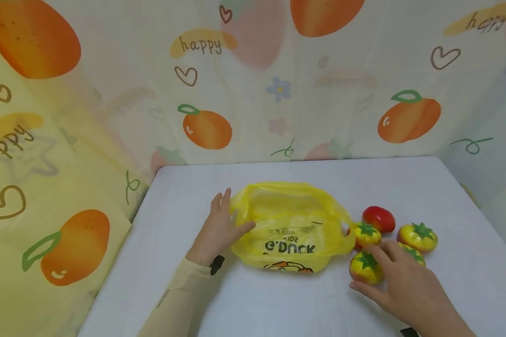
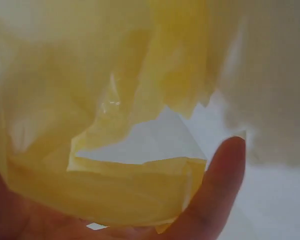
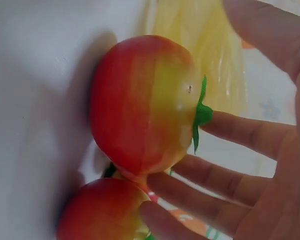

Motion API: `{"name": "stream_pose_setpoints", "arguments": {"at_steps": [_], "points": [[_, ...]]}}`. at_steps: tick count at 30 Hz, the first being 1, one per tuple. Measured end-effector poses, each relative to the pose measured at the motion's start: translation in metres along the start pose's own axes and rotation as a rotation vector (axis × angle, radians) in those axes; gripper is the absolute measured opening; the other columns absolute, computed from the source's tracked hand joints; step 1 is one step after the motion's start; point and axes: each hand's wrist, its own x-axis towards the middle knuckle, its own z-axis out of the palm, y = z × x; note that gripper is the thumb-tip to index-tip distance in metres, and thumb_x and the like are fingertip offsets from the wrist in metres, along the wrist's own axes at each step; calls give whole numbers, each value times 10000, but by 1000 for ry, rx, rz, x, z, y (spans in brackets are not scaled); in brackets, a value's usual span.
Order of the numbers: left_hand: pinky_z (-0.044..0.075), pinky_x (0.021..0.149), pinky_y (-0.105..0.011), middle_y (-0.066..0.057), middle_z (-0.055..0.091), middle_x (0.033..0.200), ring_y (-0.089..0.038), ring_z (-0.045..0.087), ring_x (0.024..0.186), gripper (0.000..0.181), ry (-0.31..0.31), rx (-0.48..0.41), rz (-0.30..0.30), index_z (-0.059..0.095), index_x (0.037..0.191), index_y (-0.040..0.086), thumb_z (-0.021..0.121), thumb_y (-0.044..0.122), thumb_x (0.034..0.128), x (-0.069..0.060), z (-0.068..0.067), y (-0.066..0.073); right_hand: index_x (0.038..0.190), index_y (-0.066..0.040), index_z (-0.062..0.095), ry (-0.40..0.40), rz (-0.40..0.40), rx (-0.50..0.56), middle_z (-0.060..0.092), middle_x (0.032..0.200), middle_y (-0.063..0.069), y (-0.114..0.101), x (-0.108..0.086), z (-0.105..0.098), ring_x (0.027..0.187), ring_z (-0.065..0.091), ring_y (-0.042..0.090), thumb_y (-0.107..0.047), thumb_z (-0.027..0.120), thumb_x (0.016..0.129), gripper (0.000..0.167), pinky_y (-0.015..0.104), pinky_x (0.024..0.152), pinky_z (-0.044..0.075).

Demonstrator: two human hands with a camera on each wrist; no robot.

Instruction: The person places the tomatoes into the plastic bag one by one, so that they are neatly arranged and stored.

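Observation:
A yellow plastic bag (image 1: 295, 234) with "G.DUCK KIDS" printing lies on the white table, its mouth spread. My left hand (image 1: 217, 229) is at the bag's left edge, fingers and thumb spread apart. In the left wrist view, a fold of the bag (image 2: 125, 190) lies against that hand, with the thumb beside it. My right hand (image 1: 405, 281) reaches over a red-and-yellow toy tomato (image 3: 140, 105) with a green leafy top. Its fingers extend along the tomato's leafy side, the thumb apart; no grip shows. Another tomato (image 3: 102, 212) sits near the fingertips.
Around the right hand are more toy tomatoes (image 1: 418, 238), one partly hidden by the hand, and a smooth red fruit (image 1: 378, 218) behind them. A fruit-printed cloth (image 1: 333, 107) stands behind the table (image 1: 278, 304) and along its left side.

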Motion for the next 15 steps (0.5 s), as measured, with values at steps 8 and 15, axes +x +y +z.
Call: {"name": "stream_pose_setpoints", "arguments": {"at_steps": [8,15], "points": [[524,1135,-597,-268,332,1700,-483,619,1353,962,42,20,58,197,1733,96,731,392,990,1,7,3,1446,-175,663,-48,13,-14,619,1275,152,4,1,10,973,599,267,-705,894,724,925,573,777,642],[538,1096,-619,-304,422,1636,-521,628,1317,886,49,30,39,237,1715,51,646,376,999,1,4,2,1479,-184,639,-58,6,-34,634,1362,185,3,5,14,1117,630,362,-620,926,736,908,659,862,615]]}}
